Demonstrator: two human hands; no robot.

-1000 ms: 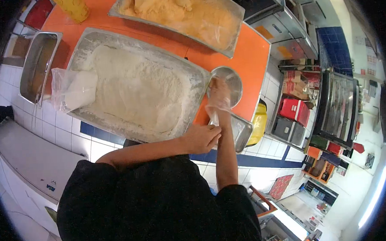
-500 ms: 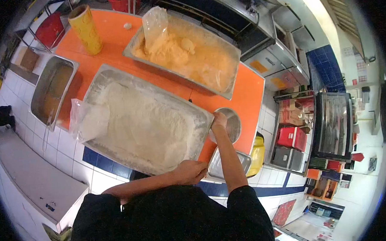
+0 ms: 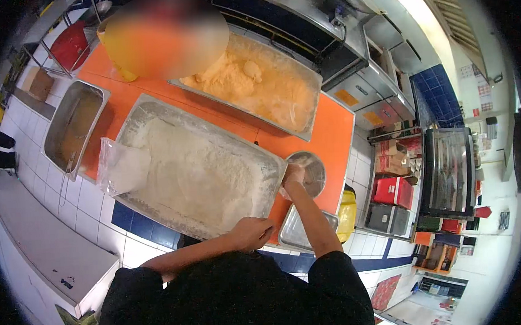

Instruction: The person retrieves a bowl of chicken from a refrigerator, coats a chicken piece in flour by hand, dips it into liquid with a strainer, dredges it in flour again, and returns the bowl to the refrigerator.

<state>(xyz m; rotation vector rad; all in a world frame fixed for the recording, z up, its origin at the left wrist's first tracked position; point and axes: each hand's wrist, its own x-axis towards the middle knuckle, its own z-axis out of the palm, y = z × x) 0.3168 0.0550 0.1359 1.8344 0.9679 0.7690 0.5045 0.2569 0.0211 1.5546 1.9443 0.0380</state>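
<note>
Plastic bag (image 3: 123,167) on the left, resting in the big tray (image 3: 276,188) of white powder on the orange counter (image 3: 335,124); left hand (image 3: 253,232) curled closed by its near corner; right hand (image 3: 293,175) between tray and metal bowl (image 3: 314,176), grip unclear.

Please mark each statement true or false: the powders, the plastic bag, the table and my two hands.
1. The white powder lies nearer to your body than the orange powder. True.
2. The clear plastic bag sits in the orange powder. False: it is at the left end of the tray of white powder.
3. The right hand is closer to the round bowl than the left hand is. True.
4. The table has a blue top. False: its top is orange.
5. Both powders share one tray. False: each has its own.
</note>
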